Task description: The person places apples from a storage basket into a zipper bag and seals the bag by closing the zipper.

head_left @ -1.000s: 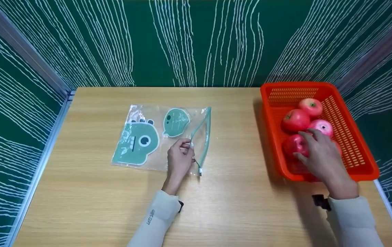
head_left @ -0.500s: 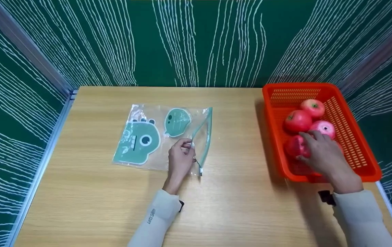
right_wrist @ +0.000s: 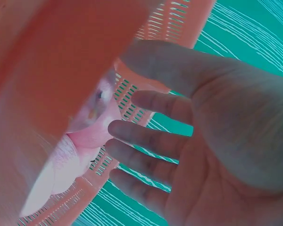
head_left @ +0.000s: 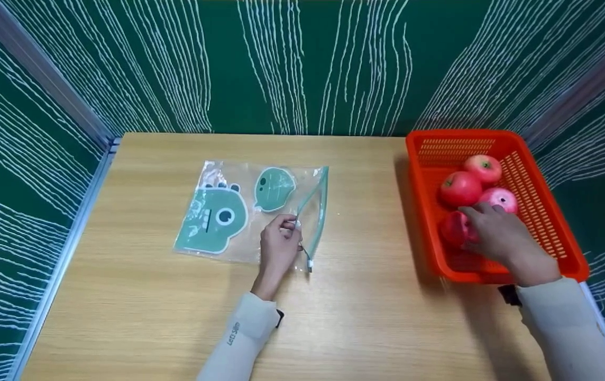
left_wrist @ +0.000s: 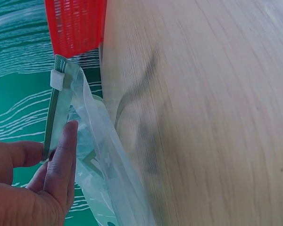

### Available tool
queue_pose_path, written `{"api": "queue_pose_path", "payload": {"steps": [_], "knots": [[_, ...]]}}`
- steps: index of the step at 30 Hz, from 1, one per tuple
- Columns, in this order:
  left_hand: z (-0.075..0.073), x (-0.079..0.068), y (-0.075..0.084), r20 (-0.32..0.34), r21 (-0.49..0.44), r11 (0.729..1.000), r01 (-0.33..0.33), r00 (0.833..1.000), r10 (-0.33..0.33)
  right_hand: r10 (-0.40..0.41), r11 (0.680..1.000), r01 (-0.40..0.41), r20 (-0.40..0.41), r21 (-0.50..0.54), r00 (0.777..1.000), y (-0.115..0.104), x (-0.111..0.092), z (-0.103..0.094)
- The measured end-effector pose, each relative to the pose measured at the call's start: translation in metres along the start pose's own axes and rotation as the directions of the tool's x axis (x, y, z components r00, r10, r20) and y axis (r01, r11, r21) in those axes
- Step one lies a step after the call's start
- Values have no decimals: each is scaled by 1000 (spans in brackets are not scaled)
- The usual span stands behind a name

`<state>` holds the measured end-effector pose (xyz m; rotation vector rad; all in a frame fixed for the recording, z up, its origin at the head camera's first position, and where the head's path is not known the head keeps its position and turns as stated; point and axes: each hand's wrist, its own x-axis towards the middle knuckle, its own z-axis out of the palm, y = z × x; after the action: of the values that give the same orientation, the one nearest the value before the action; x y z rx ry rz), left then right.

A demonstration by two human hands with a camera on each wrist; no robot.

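Observation:
In the head view, a clear slider zip bag (head_left: 223, 217) with green monster prints lies on the table, its mouth parted at the right end. My left hand (head_left: 278, 243) pinches one edge of that mouth between thumb and fingers. The white slider (left_wrist: 57, 80) shows above this hand in the left wrist view. Several red apples (head_left: 461, 189) sit in an orange-red basket (head_left: 421, 233) at the right. Over the nearest apples reaches my right hand (head_left: 509, 238), which partly covers them. In the right wrist view its fingers (right_wrist: 146, 136) are extended beside the apples, not wrapped round one.
The wooden table (head_left: 138, 296) carries the bag and the basket, with bare surface between them. Green walls (head_left: 313, 69) with white wavy lines enclose its back and sides. The near basket wall (right_wrist: 47, 84) blocks part of the right wrist view.
My right wrist and forearm have swung slightly to the right, while the fingers stay by the nearest apples. My left hand keeps its pinch on the bag, with no visible movement against it.

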<state>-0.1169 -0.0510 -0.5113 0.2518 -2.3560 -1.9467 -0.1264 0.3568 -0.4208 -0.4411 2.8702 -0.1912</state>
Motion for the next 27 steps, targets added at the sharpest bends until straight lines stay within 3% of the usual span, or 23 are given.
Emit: {"api": "queue_pose_path", "payload": {"steps": [5, 15, 27], "knots": [[0, 0, -1, 0, -4, 1000, -8, 1000, 8, 17, 1000, -16, 62, -23, 998, 3, 4, 0], [1, 1, -1, 6, -22, 1000, 5, 1000, -5, -5, 994, 13, 77, -108, 997, 4, 9, 0], [1, 1, -1, 6, -14, 1000, 7, 1000, -7, 0, 993, 19, 150, -121, 989, 3, 11, -8]]}}
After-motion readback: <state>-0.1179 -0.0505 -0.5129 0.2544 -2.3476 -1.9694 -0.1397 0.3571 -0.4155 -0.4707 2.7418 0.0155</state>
